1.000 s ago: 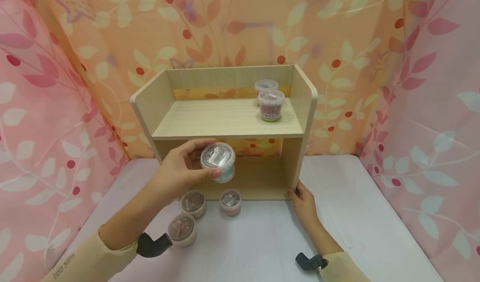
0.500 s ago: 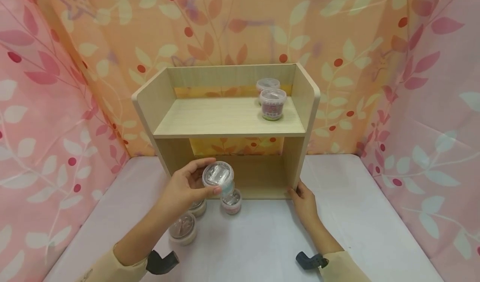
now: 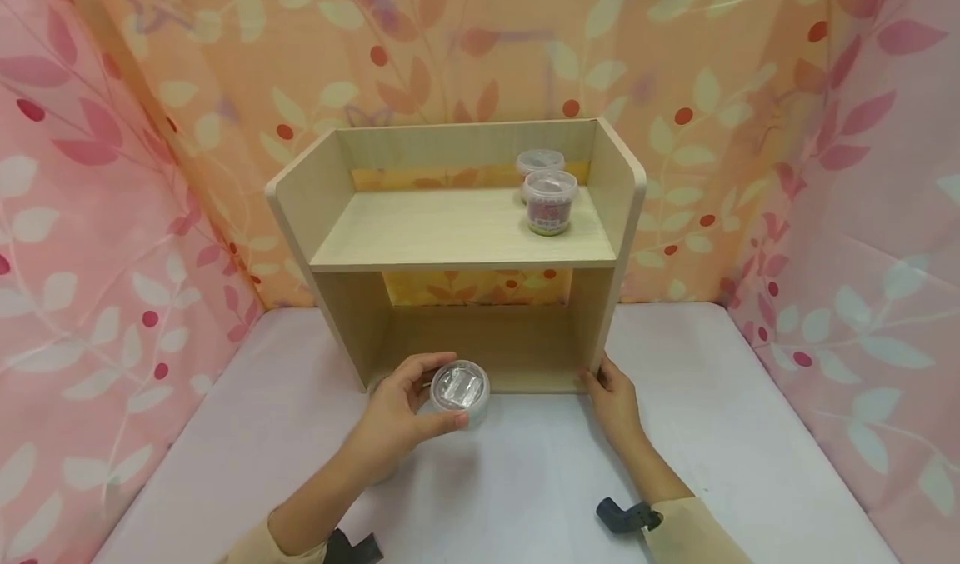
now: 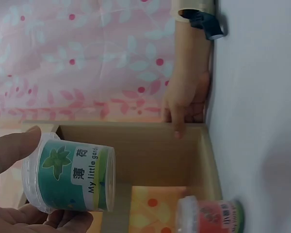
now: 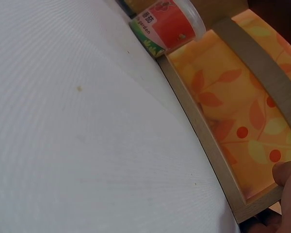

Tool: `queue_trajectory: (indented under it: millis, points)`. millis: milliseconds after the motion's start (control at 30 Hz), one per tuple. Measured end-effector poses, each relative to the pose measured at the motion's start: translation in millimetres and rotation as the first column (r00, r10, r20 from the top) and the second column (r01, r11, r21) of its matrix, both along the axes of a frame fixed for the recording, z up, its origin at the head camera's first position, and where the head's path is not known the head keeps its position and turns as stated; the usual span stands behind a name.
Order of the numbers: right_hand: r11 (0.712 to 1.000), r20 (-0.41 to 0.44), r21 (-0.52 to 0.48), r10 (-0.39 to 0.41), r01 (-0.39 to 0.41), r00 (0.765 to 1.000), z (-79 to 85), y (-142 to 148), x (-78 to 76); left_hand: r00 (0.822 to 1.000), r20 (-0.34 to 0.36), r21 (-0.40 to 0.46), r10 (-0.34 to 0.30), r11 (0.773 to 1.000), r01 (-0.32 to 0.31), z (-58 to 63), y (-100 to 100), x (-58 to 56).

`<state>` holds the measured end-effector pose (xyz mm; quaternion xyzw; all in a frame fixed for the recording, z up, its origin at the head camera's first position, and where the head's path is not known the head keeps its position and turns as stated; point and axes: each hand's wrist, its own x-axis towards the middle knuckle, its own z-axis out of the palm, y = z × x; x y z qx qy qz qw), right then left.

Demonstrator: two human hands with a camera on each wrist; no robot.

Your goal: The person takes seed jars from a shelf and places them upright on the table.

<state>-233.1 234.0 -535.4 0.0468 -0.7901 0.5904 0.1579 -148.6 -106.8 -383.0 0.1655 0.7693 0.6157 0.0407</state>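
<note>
My left hand (image 3: 401, 414) holds a lidded clear plastic tub (image 3: 460, 387) between thumb and fingers, in front of the shelf's lower opening. The left wrist view shows its teal label with a green leaf and "My little garden". Low on the right side panel of a small wooden shelf unit (image 3: 465, 266), my right hand (image 3: 617, 401) grips the front edge, thumb on the inner face. A red-labelled tub (image 4: 211, 216) stands near the shelf's base; in the head view the held tub hides it. More tubs on the table are mostly hidden behind my left hand and wrist.
Two lidded tubs, the front one (image 3: 550, 206) with a purplish label, stand one behind the other at the right of the upper shelf. White cloth (image 3: 525, 481) covers the table. Flowered curtains (image 3: 480, 39) surround it at the back and both sides.
My left hand has brought the teal-labelled tub down and slightly right, from the upper board's front edge to near the shelf's base. My right hand keeps its grip on the side panel.
</note>
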Motion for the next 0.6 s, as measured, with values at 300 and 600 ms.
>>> queue_trajectory:
  millis: [300, 600]
  points:
    - [1.0, 0.022, -0.006, -0.016, 0.017, 1.0, -1.0, -2, -0.3, 1.0, 0.017, -0.016, -0.001, 1.0, 0.002, -34.2, -1, 4.1]
    - [1.0, 0.031, -0.01, -0.015, 0.015, 0.999, 2.5, -1, 1.1, 0.999, 0.04, -0.032, 0.014, 0.999, -0.013, -50.7, 1, 4.9]
